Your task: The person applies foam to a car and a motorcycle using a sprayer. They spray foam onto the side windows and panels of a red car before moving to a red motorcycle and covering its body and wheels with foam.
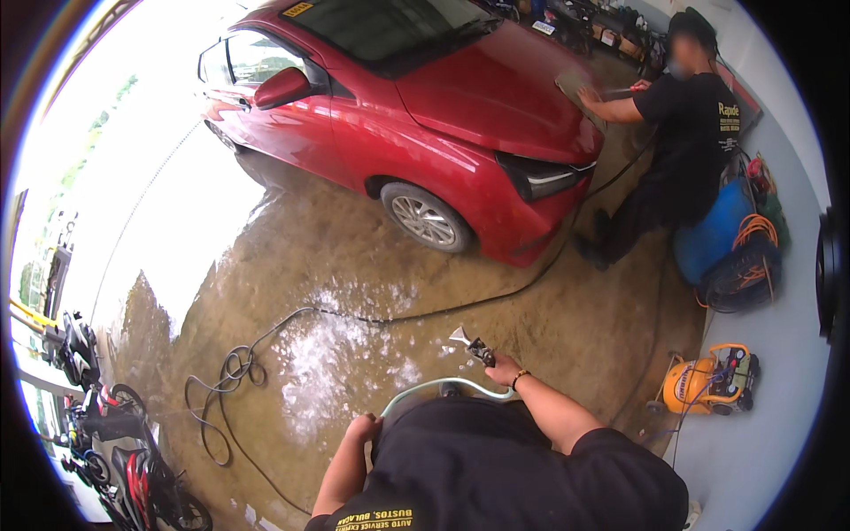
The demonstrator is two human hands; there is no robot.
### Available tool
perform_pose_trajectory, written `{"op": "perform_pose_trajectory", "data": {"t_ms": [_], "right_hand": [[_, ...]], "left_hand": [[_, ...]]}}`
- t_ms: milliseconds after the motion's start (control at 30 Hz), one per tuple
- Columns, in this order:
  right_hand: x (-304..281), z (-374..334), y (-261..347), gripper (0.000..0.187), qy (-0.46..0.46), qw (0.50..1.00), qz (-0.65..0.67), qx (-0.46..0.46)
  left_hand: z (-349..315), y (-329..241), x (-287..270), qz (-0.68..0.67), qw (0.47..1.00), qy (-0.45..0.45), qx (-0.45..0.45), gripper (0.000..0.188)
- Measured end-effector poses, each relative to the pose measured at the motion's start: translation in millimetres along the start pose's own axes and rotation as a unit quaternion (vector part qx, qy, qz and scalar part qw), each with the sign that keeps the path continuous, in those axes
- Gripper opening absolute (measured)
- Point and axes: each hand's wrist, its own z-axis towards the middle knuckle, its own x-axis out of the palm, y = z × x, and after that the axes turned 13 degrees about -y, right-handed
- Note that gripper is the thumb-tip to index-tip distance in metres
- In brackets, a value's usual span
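- Two hands low in frame, both the wearer's, forearms coming out from a black shirt.
- Right hand (503, 367): closed around the grip of a spray nozzle (472, 345), metal tip pointing up-left over the wet floor. Wristband on that wrist.
- Pale green hose (443, 385) runs from the nozzle in an arc back toward the left hand, close to the body.
- Left hand (361, 431): curled shut near the hose's lower end; it appears to grip the hose, but the contact point is hidden by the shirt edge, so I can't tell for sure.
- Floor (567, 327): wet brown concrete, patch of white foam (319, 363) just ahead of the hands.
- Dark hose (232, 372) lies coiled left of the foam, then runs right along the floor toward the car's front.
- Yellow-orange machine (704, 382) sits on the floor at right, near the wall.
- Blue drum (713, 230) with orange cable coiled beside it, further back on the right.
- Motorcycles (124, 442) parked at far left edge.
- Red car (425, 115) stands beyond the foam, front wheel facing the camera, well apart from the nozzle.
- Second person (686, 124) in black at the car's front, one hand pressing a pad on the hood, blurred.
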Motion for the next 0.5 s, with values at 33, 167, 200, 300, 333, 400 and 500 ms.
{"op": "perform_pose_trajectory", "data": {"t_ms": [33, 167, 200, 300, 333, 400, 500], "right_hand": [[-1, 3, -3, 0.047, 0.016, 1.0, -0.009, 0.018], [6, 5, -15, 0.059, 0.025, 0.999, 0.021, -0.007], [7, 5, -15, 0.058, 0.034, 0.999, 0.005, 0.008], [7, 5, -20, 0.056, 0.037, 0.999, -0.012, 0.024], [10, 5, -22, 0.055, 0.024, 1.0, 0.008, 0.01], [11, 4, -11, 0.053, 0.024, 0.999, 0.032, 0.023], [10, 11, 2, 0.044, 0.017, 0.998, 0.043, 0.042]], "left_hand": [[0, -1, 0, -0.009, 1.0, -0.005, 0.0, 0.053], [-7, 6, 9, -0.04, 0.999, -0.024, -0.018, 0.053], [-8, 6, 10, -0.048, 0.998, -0.03, -0.024, 0.053], [-12, 8, 10, -0.061, 0.997, -0.027, -0.031, 0.053], [-13, 9, 10, -0.064, 0.997, -0.025, -0.034, 0.053], [-16, 12, 9, -0.058, 0.997, -0.026, -0.039, 0.053], [-21, 22, 5, -0.066, 0.996, -0.039, -0.053, 0.052]]}}
